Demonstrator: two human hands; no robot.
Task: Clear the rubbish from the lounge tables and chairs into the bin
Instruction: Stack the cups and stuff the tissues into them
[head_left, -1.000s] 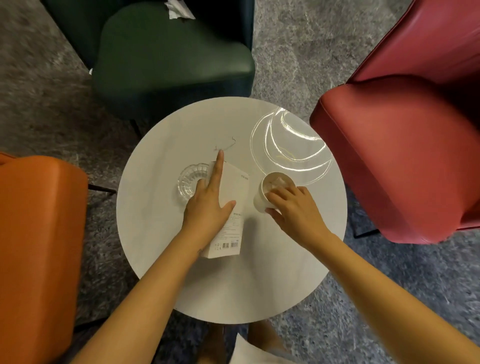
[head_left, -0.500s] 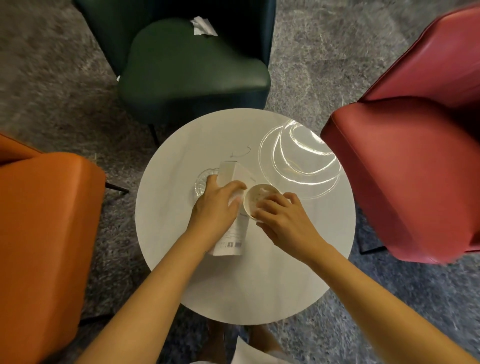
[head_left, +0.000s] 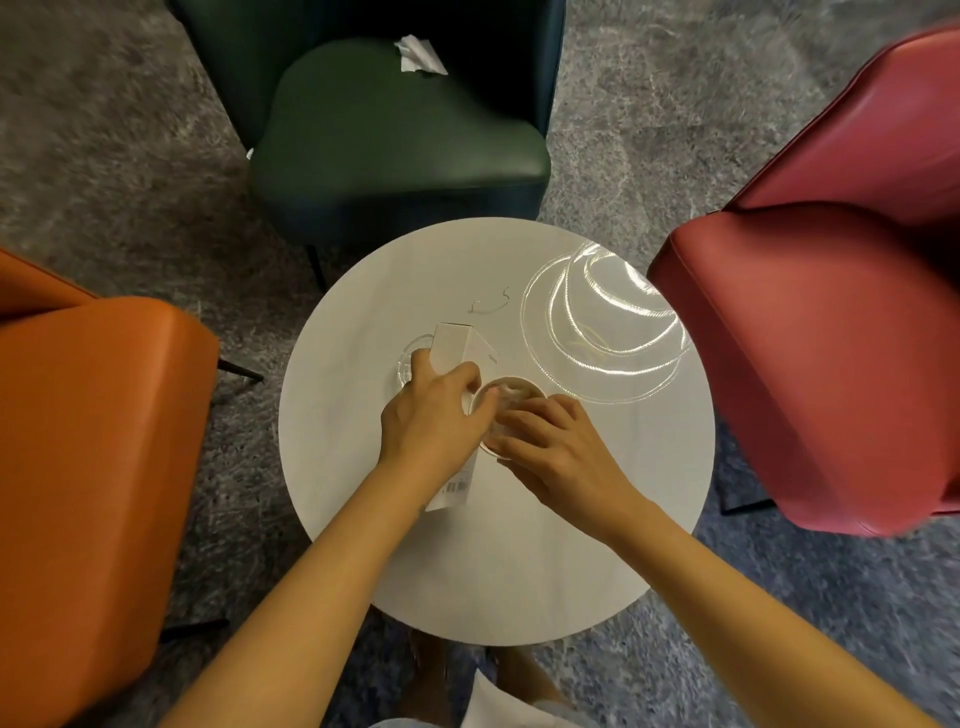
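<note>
A round white table stands below me. My left hand is wrapped around a long white carton box that is tipped up at its far end. Just right of it is a white paper cup with something pale inside, and my right hand grips its near rim. The two hands touch over the cup. A clear glass dish lies behind the box, mostly hidden. A crumpled white tissue lies on the green chair's seat. A thin thread-like scrap lies on the tabletop.
Three chairs ring the table: a dark green chair at the far side, an orange chair on the left, a red chair on the right. Grey carpet lies all around. Bright ring-shaped light reflections cover the table's right part.
My left hand went from lying flat on the box to gripping and lifting it. My right hand closed on the cup and drew it toward the box. The view has shifted.
</note>
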